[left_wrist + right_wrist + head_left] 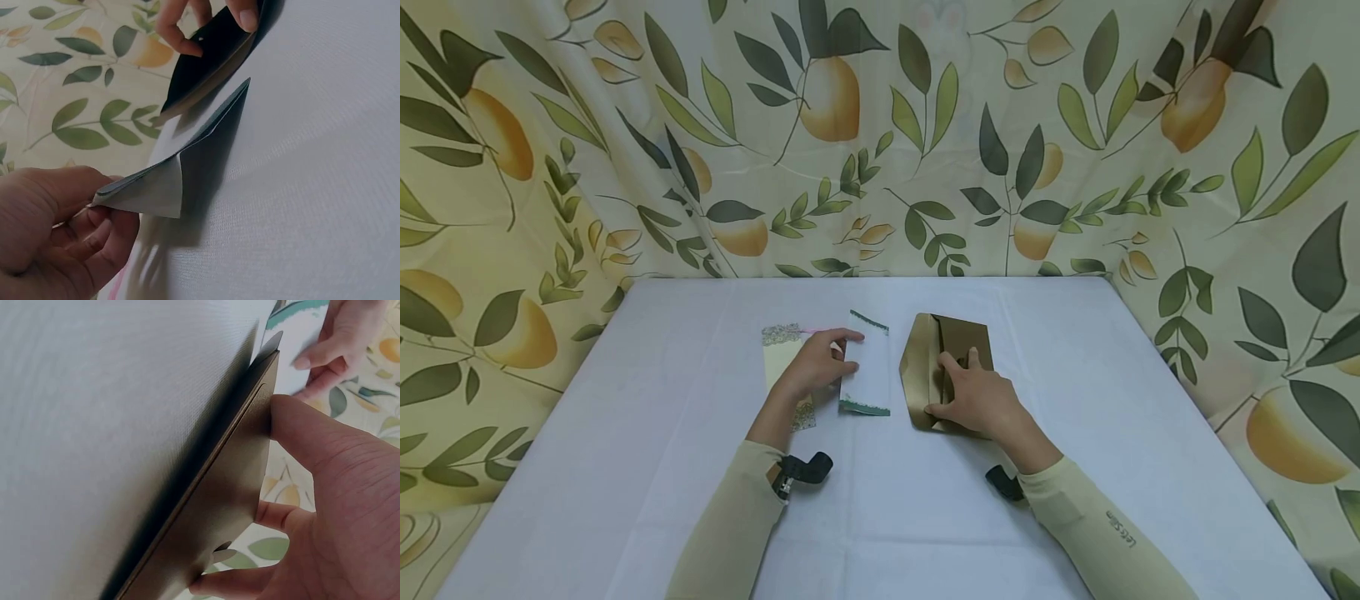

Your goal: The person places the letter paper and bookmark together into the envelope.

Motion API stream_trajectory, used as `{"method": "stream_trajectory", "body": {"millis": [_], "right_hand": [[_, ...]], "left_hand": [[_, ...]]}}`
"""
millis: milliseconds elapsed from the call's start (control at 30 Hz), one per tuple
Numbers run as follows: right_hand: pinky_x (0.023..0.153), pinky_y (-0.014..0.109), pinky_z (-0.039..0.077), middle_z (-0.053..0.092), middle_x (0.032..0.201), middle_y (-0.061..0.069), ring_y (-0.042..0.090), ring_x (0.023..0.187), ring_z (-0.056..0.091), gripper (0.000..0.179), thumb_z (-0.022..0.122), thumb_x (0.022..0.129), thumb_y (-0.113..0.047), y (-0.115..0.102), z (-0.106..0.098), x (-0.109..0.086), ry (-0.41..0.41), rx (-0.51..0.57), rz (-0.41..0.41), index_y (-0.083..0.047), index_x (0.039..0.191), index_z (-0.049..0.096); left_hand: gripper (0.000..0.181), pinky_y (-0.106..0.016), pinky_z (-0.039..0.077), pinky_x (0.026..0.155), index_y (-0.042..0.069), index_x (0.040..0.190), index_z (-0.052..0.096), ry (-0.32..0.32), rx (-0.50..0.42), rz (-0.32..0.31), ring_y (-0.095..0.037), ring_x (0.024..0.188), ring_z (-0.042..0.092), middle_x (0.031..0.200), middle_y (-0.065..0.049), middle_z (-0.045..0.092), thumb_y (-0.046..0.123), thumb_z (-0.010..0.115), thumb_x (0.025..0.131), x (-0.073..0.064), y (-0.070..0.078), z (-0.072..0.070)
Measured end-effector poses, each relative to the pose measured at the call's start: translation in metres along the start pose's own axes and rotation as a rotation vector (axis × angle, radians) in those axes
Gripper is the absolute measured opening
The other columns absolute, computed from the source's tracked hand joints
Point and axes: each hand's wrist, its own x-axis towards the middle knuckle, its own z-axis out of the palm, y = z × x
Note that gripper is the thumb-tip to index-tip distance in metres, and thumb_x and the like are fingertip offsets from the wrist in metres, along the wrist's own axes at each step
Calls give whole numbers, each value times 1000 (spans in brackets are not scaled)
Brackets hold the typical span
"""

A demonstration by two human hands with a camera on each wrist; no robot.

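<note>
In the head view my left hand [812, 362] pinches the left edge of a folded white letter sheet [868, 360] with green decorated ends. The left wrist view shows that folded sheet [153, 187] tilted above the cloth, between thumb and fingers. To its right, my right hand [983, 396] holds a gold envelope [964, 330] whose flap points left, unfolded. Fingers and thumb rest along the envelope's mouth, spread apart. In the right wrist view the thumb sits at the edge of the envelope [215, 494], with other fingers on its face. The inside of the envelope is mostly hidden.
A pale yellow sheet [778, 360] with patterned ends lies left of the folded sheet, partly under my left hand and wrist. White cloth [865, 500] covers the table. A fruit-and-leaf patterned curtain [880, 208] hangs behind the far edge.
</note>
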Motion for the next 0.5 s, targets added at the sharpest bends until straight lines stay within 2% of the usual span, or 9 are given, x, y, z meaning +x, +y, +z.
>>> {"method": "stream_trajectory", "body": {"millis": [100,300,367,500], "right_hand": [[59,52,55,27,152,46,41,72,65,80,77,87,-56,0,0,0,-2,2,1,-14,146,43],[60,53,55,27,152,46,38,68,63,80,77,88,-55,-1,-2,-1,-2,7,-1,-13,147,43],[61,53,55,26,152,47,38,68,63,81,77,88,-55,-1,-2,-1,-2,8,0,-13,148,43],[62,54,55,26,153,47,38,69,64,82,77,88,-55,-1,-2,-2,-8,14,3,-13,149,42]], "left_hand": [[47,-32,49,68,11,134,70,10,9,1,-22,85,57,111,-12,59,4,80,89,1,-2,0],[45,-43,46,93,13,131,73,60,29,-8,-27,108,54,118,-11,65,7,83,88,1,-4,-1],[45,-44,48,94,13,131,73,67,16,-5,-27,110,55,119,-12,65,6,82,88,1,-4,-2],[42,-38,53,83,12,129,74,61,-32,-1,-25,96,60,121,-13,64,3,80,88,1,-6,-2]]}}
